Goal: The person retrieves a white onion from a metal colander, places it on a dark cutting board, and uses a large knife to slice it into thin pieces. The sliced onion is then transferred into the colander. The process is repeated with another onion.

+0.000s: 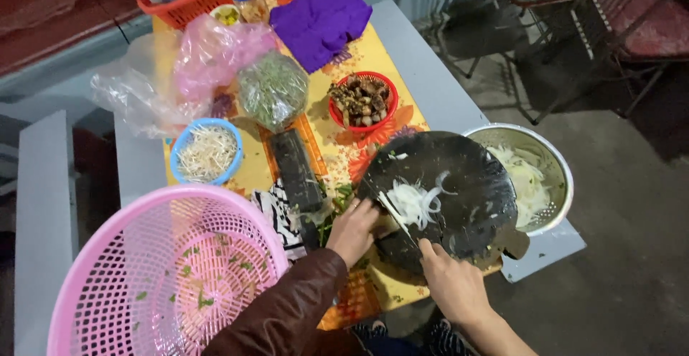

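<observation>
Pink basket (169, 277) sits nearest me, left of the dark round cutting board (459, 198). On that board, my left hand (353, 228) curls over the onion, my right hand (452, 284) grips the knife (396, 216). Sliced onion (416, 202) piles mid-board; more already fills the steel bowl (556, 158) right of it.

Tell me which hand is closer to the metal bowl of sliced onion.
Right. The right hand sits at the dark cutting board's near edge, below the metal bowl; the left hand is across the board.
</observation>
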